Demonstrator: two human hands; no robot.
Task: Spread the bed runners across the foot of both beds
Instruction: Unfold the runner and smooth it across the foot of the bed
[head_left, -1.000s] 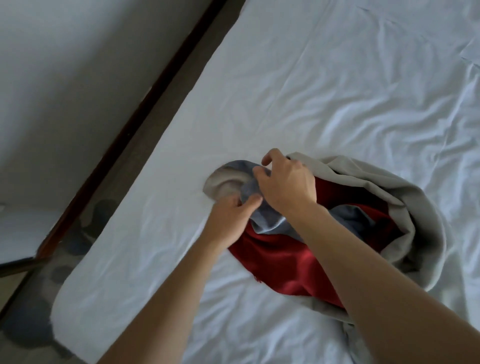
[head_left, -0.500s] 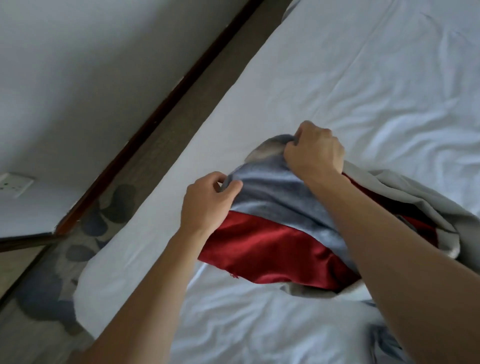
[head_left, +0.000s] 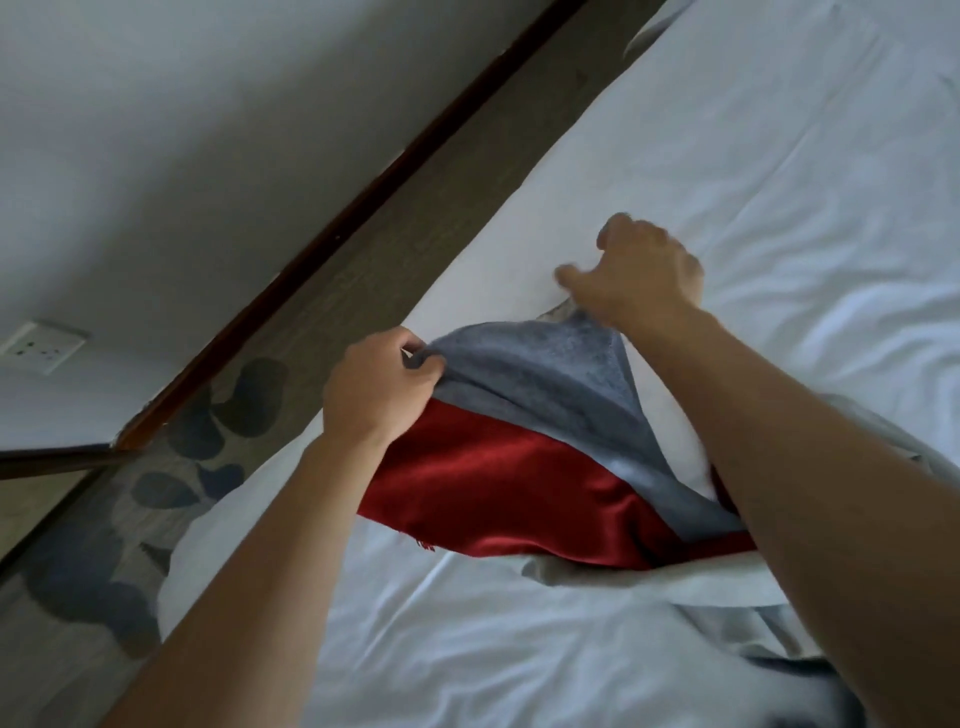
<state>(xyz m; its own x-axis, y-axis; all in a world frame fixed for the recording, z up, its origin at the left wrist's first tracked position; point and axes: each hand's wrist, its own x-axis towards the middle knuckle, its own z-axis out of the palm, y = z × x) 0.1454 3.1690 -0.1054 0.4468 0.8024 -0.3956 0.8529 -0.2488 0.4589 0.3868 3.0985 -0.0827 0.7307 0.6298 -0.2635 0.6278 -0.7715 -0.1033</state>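
Our left hand (head_left: 376, 392) pinches the runner's (head_left: 519, 467) near corner, fingers closed on the grey edge. The runner hangs lifted over the bed (head_left: 779, 156), red below grey. Farther out, our right hand (head_left: 641, 273) blurs; its fingers look loosely curled at the other corner, grip unclear.

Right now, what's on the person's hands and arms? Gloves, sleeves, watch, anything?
Nothing visible. The left hand and right hand are bare: no gloves, and no rings that can be made out, though the right one is motion-blurred. Both forearms are uncovered up to the frame edge, with no sleeve cuffs, watch, bracelet or markings in view.
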